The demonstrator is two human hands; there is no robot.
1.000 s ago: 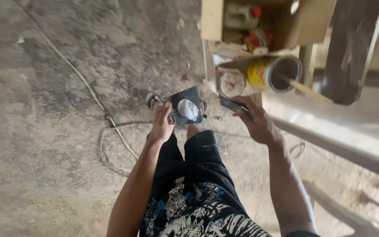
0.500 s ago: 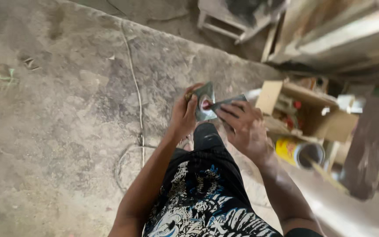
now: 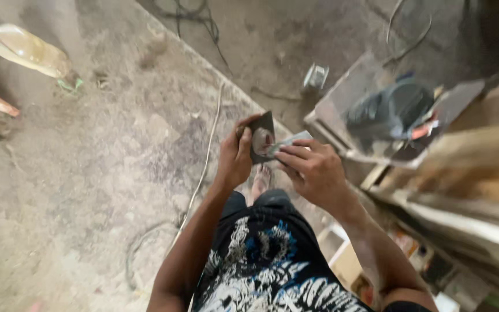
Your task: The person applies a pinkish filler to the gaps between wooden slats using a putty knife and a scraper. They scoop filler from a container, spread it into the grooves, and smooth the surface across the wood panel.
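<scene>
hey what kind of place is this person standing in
Probably a rough woodworking or repair workshop. The concrete floor is dusty with loose cables trailing across it, wooden planks are stacked at the right, and a dark power tool sits on a low stand.

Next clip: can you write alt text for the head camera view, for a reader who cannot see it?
Seen from above, a person's left hand holds a small dark square plate with a pale blob on it, while the right hand presses a flat grey blade against it. Below are a dusty concrete floor with a pale cord and the person's bare foot.
</scene>
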